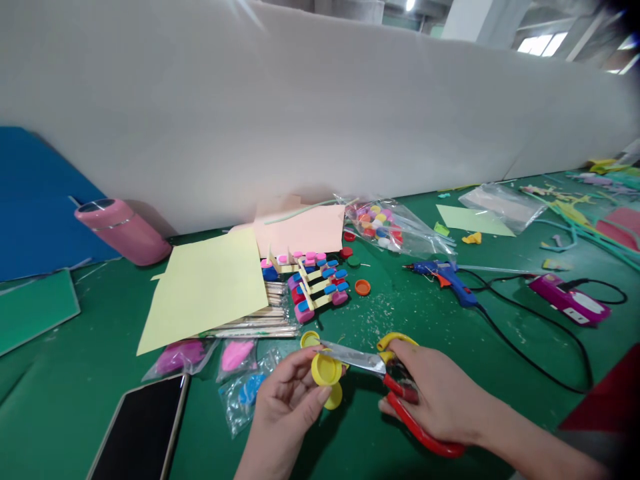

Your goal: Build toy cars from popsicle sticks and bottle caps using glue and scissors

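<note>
My left hand (287,393) pinches a yellow bottle cap (325,368) between thumb and fingers, just above the green table. A second yellow cap (334,396) shows right below it, and a third (309,339) lies behind. My right hand (435,393) grips scissors (395,383) with red and yellow handles. The steel blades point left and meet the held cap.
Behind lie small wooden-stick models with coloured caps (315,283), yellow paper (210,283), pink paper (300,230), a bag of caps (387,227), a blue glue gun (445,275) with its black cord, a pink bottle (123,230), a phone (140,430) and bagged pieces (240,373).
</note>
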Demonstrator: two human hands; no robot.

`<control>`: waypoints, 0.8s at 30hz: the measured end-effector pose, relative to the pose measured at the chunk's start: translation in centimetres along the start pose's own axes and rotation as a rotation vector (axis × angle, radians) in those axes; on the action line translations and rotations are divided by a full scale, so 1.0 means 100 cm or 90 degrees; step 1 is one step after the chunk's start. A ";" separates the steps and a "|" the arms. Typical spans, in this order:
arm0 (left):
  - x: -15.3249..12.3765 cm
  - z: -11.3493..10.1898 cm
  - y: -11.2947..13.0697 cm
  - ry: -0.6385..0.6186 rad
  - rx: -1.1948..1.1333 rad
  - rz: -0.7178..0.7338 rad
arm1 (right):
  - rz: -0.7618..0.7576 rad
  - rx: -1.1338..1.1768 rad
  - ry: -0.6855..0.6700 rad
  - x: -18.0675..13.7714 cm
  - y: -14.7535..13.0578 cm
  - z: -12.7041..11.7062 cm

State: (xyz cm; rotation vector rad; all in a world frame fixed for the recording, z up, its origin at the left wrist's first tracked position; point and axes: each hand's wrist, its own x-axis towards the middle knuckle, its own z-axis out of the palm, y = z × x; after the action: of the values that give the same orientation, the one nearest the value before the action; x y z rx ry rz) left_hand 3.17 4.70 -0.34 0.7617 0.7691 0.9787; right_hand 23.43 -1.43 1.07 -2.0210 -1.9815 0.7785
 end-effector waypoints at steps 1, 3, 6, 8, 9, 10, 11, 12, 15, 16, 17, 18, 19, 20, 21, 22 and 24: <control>0.000 0.000 0.000 0.004 0.002 0.000 | 0.003 -0.006 0.004 0.000 0.000 0.000; 0.000 0.000 0.000 0.010 0.007 -0.003 | 0.001 -0.014 0.006 0.001 0.000 0.001; 0.000 -0.001 0.001 0.010 0.017 -0.008 | -0.009 -0.014 0.003 0.001 0.001 0.001; 0.001 -0.002 0.000 0.007 0.022 0.002 | -0.009 -0.012 0.004 0.001 0.001 0.001; 0.001 -0.002 0.000 0.004 0.026 0.009 | -0.007 -0.011 0.005 0.000 0.001 0.001; 0.001 -0.003 0.000 0.003 0.032 0.014 | -0.005 -0.011 0.007 0.000 0.001 0.001; 0.001 -0.003 0.000 0.006 0.039 0.020 | -0.003 -0.011 0.008 0.000 0.001 0.001; 0.001 -0.003 -0.001 0.010 0.048 0.024 | -0.002 -0.011 0.010 0.000 0.000 0.001; 0.001 -0.003 -0.001 0.021 0.067 0.029 | -0.001 -0.015 0.010 0.000 -0.001 0.000; 0.001 -0.003 -0.001 0.024 0.069 0.029 | 0.000 -0.018 0.010 0.000 -0.001 0.000; 0.000 -0.003 -0.001 0.027 0.070 0.027 | -0.001 -0.023 0.012 0.000 -0.001 0.000; 0.000 -0.003 0.000 0.029 0.070 0.025 | -0.003 -0.029 0.015 0.000 0.000 -0.001; 0.000 -0.002 0.000 0.031 0.069 0.023 | -0.006 -0.033 0.018 0.000 0.000 -0.001; 0.000 -0.002 0.001 0.031 0.068 0.022 | -0.009 -0.037 0.019 0.001 0.000 -0.002; 0.000 -0.002 0.001 0.029 0.066 0.019 | -0.012 -0.040 0.019 0.001 0.001 -0.002; 0.000 -0.001 0.002 0.024 0.063 0.017 | -0.016 -0.041 0.017 0.001 0.001 -0.003; 0.000 -0.001 0.003 0.006 0.057 0.014 | -0.024 -0.043 0.014 0.001 0.003 -0.003</control>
State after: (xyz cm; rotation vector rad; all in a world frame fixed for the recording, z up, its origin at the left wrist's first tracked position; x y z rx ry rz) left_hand 3.01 4.83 -0.13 0.8446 0.8189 0.9727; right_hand 23.83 -1.32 1.22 -2.0133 -2.0540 0.6881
